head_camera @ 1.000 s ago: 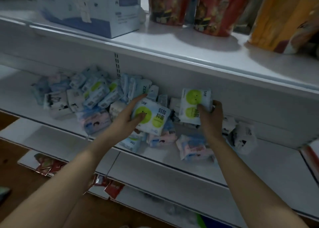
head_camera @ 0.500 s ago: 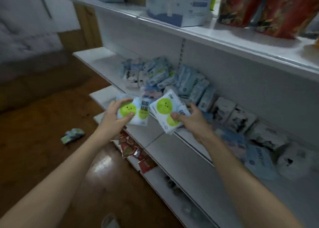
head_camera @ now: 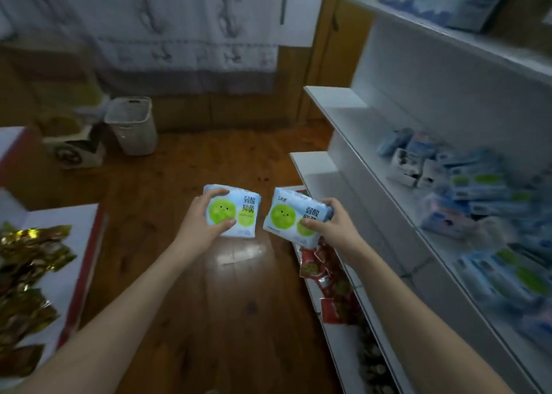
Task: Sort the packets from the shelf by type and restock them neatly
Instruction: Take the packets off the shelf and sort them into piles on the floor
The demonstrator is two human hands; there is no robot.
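1. Two matching packets, white with green smiling circles, are held side by side above the wooden floor (head_camera: 227, 319).
2. The left hand (head_camera: 200, 225) grips one packet (head_camera: 231, 211); the right hand (head_camera: 331, 229) grips the other packet (head_camera: 291, 214).
3. More packets (head_camera: 466, 190) lie heaped on the white shelf (head_camera: 343, 116) at right.

both hands have drawn away from the shelf (head_camera: 352, 166); the left hand (head_camera: 203, 220) and right hand (head_camera: 331, 225) now carry their green-dot packets (head_camera: 231, 211) over the wooden floor (head_camera: 185, 184), slightly farther apart.
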